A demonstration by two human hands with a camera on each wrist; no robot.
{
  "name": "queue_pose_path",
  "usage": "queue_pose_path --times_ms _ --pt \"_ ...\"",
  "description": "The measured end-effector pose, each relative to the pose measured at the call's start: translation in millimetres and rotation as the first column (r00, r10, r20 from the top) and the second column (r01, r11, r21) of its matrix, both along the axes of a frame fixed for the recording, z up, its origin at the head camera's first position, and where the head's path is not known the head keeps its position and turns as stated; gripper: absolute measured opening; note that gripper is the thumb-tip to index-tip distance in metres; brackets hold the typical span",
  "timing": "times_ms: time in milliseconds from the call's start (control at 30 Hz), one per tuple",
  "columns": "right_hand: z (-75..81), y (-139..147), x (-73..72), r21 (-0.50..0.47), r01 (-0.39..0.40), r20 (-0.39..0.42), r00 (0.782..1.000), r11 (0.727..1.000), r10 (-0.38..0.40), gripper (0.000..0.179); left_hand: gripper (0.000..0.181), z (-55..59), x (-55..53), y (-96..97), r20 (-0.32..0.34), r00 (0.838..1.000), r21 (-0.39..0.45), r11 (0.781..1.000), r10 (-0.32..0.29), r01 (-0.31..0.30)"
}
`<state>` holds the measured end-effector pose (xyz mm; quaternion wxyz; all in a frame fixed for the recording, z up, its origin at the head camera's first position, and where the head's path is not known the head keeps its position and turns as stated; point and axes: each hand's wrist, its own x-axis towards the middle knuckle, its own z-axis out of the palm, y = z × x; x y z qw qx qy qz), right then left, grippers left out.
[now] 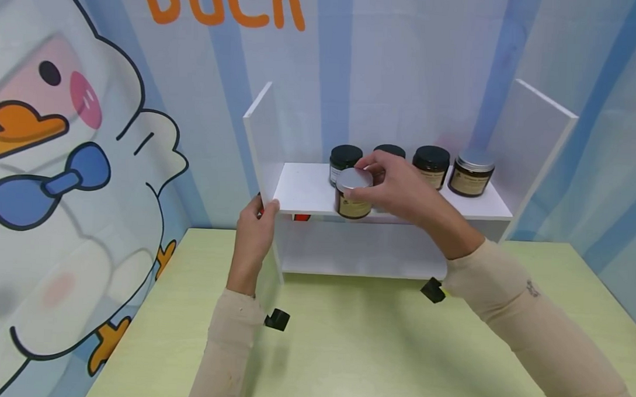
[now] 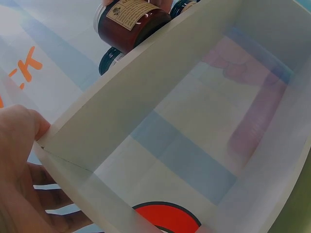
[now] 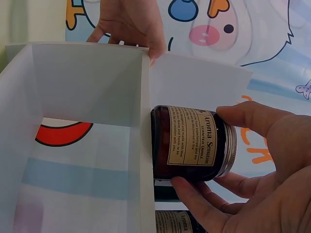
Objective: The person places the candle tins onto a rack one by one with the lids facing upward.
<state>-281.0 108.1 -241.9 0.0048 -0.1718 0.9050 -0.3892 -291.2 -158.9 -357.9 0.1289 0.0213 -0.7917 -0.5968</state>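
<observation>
A dark amber scented candle jar with a silver lid and tan label is gripped by my right hand, thumb on one side and fingers on the other. Its base is right at the front edge of the upper shelf of a white shelf unit. Behind it on that shelf stands a black-lidded jar. My left hand holds the unit's left side panel, thumb at the front edge and fingers around the outer face.
Farther right on the upper shelf are two black-lidded jars, one partly behind my right hand, and a silver-lidded jar. Below lies the lower shelf. The unit stands on a pale green table against a printed backdrop.
</observation>
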Motion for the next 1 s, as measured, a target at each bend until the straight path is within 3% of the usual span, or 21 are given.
queue_pose_path --times_ms 600,1000 --pt "2.0 -22.2 -4.4 -0.008 -0.006 0.011 1.000 1.000 0.006 0.055 0.054 -0.6 -0.1 -0.5 -0.004 1.000 0.010 1.000 -0.004 0.004" --pt "4.5 -37.7 -7.5 0.038 -0.016 -0.033 0.999 0.999 0.018 0.058 0.056 0.7 1.8 -0.3 0.000 1.000 0.005 1.000 -0.006 0.006"
